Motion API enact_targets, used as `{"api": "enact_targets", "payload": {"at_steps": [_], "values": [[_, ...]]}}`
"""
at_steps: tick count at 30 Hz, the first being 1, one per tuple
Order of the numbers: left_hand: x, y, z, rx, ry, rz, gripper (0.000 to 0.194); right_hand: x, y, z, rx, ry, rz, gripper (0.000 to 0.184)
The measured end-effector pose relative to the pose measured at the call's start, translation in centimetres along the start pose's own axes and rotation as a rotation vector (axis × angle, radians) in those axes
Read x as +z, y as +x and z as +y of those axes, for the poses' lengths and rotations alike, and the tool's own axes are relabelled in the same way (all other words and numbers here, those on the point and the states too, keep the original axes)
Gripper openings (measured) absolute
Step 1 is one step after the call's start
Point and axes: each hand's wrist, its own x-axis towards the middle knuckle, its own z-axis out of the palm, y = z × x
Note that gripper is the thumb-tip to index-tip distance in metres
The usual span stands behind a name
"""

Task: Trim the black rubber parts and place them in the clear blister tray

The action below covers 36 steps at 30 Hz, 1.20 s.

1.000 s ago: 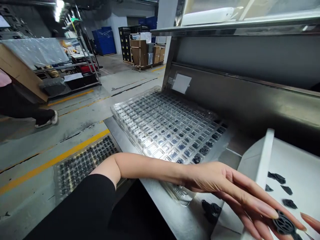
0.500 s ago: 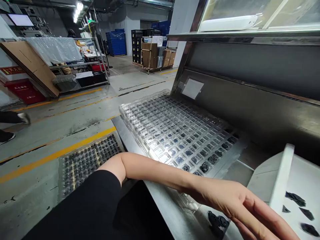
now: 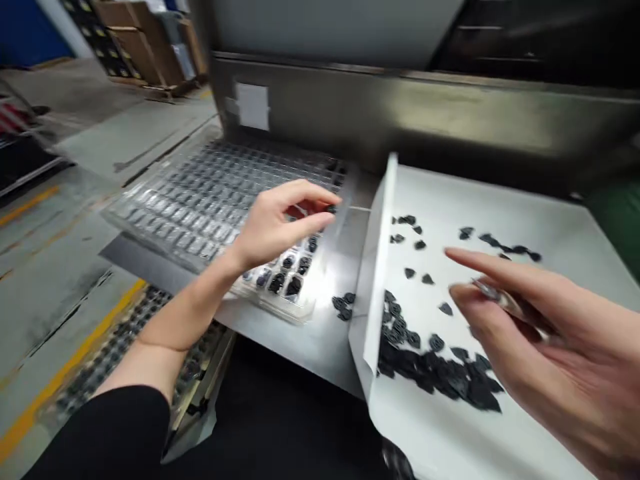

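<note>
Head view: lower tray [image 3: 113, 347] partly hidden behind the left forearm [image 3: 195, 303], its contents blurred.
Clear tray [image 3: 185, 180]: on the metal bench [image 3: 320, 347], partly covered by the left hand [image 3: 270, 227].
Left hand: thumb and fingertips pinch a small dark part [image 3: 331, 209], mostly hidden, above the clear tray's right side.
White tray [image 3: 450, 193]: dark pieces [image 3: 440, 373] inside, some hidden by the right hand [image 3: 550, 333].
Right hand: blurred, cut off at right, fingers partly curled on a slim metallic object [image 3: 493, 291], kind unclear.
</note>
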Motion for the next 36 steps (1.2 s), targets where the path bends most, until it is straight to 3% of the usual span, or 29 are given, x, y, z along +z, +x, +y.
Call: {"api": "enact_targets", "payload": {"at_steps": [3, 8, 16, 21, 24, 29, 33, 36], "values": [[-0.3, -0.5, -1.4, 0.047, 0.261, -0.055, 0.025, -0.4, 0.1, -0.7, -0.002, 0.031, 0.027, 0.02], [-0.5, -0.7, -2.0, 0.109, 0.513, -0.304, 0.015, -0.3, -0.1, -0.7, 0.001, 0.063, 0.046, 0.021], [-3.4, -0.3, -0.3, -0.119, 0.605, -0.523, 0.025, -0.6, -0.7, -0.5, 0.076, 0.057, -0.07, 0.024], [-4.0, -0.5, -0.8, -0.206, 0.66, -0.68, 0.028, -0.5, -0.7, 0.0, 0.066, 0.046, -0.096, 0.026], [-4.1, -0.7, -1.5, -0.244, 0.676, -0.629, 0.032, -0.6, -0.5, -0.1, 0.046, 0.041, -0.102, 0.027], [-4.5, -1.1, -2.5, -0.128, 0.627, -0.348, 0.032, -0.4, -0.3, -0.6, 0.009, 0.019, -0.109, 0.022], [-4.8, -1.4, -2.9, -0.036, 0.604, -0.226, 0.028, -0.2, 0.1, -1.2, -0.049, 0.063, 0.01, 0.02], [-4.6, -1.4, -3.1, -0.005, 0.558, -0.167, 0.03, -0.6, 0.6, -1.8, -0.001, 0.226, 0.055, 0.021]]}}
